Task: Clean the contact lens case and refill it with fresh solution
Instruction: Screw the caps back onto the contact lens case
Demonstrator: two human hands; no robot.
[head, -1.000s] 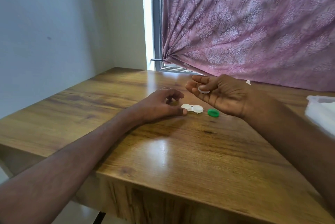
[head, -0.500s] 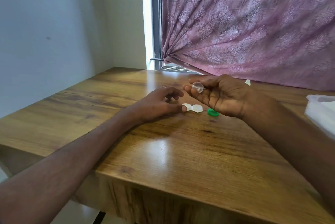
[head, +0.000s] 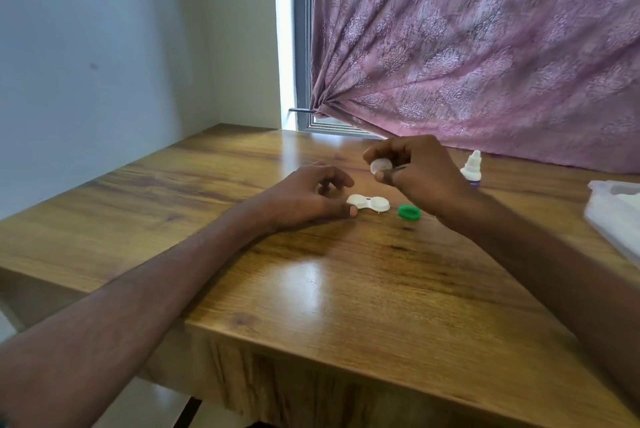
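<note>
Right hand (head: 420,174) has turned palm-down since a second ago, pinching the white cap (head: 380,166) above the lens case (head: 367,202). Left hand (head: 311,195) steadies the case by thumb, fingers loosely curled. Recapping appears imminent; green cap (head: 409,211) lies beside.

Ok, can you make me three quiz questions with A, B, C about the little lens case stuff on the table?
1. Where is the green cap?
A. On the table, right of the white case
B. In the left hand
C. On the bottle

2. What colour is the cap in the right hand?
A. Green
B. White
C. Purple

3. What is the left hand doing?
A. Pouring
B. Resting by the case, thumb at its edge
C. Lifting the bottle

Answers: 1 A, it lies on the wood beside the case; 2 B, the white cap shows between the fingers; 3 B, the hand lies on the table.
</note>
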